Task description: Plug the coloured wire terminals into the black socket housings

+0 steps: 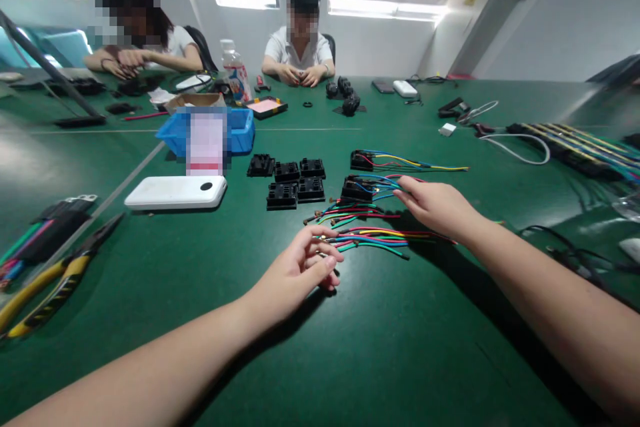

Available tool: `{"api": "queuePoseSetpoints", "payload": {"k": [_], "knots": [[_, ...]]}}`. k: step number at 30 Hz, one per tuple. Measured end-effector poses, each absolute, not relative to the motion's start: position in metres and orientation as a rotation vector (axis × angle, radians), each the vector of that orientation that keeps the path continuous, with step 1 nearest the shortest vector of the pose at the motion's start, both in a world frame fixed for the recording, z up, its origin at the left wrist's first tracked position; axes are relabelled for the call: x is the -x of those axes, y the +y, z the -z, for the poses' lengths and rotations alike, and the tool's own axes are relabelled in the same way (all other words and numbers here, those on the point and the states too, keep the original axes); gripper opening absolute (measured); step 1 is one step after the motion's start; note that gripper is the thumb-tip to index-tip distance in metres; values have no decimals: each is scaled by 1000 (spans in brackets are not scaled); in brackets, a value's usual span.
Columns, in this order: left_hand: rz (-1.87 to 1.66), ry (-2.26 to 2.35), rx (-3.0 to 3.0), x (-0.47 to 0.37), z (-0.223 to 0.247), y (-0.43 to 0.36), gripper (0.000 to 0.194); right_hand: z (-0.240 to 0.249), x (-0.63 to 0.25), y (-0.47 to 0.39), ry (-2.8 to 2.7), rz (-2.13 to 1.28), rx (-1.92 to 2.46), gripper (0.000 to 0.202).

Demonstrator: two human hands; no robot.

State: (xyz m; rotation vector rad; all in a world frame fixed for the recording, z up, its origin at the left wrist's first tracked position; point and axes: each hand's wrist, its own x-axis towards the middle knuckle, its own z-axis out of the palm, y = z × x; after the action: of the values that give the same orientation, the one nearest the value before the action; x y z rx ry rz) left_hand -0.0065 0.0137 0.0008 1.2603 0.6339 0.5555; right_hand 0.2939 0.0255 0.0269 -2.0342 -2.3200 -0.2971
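Observation:
My right hand has its thumb and fingers closed on the blue and red wires that come out of a black plastic connector block. Loosely curled, with gaps between the fingers, my left hand hovers at the left ends of a bundle of loose coloured wires; nothing shows in its grasp. Shorter wires with small metal terminals lie between the hands. Behind the gripped block lies another connector block with wires fitted. Several bare black blocks are grouped to the left.
A white power bank and a blue bin stand left of the blocks. Yellow-handled pliers and a wire bundle lie far left. More wires and cables are at right. Two people sit across the green table.

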Motion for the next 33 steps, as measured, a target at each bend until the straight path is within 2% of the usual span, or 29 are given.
{"api": "queuePoseSetpoints", "payload": {"k": [8, 12, 21, 28, 33], "knots": [[-548, 631, -1243, 5, -3, 13, 32, -21, -302, 99, -2340, 315, 2040, 25], [-535, 611, -1264, 6, -2, 13, 31, -11, -307, 113, -2362, 281, 2031, 32], [-488, 658, -1345, 5, -4, 12, 25, 8, -323, 114, -2315, 241, 1935, 32], [-405, 695, -1458, 8, -5, 12, 18, 5, -328, 96, -2172, 343, 1730, 26], [-383, 713, -1482, 6, -8, 13, 16, 5, -310, 93, -2360, 289, 1555, 24]]}}
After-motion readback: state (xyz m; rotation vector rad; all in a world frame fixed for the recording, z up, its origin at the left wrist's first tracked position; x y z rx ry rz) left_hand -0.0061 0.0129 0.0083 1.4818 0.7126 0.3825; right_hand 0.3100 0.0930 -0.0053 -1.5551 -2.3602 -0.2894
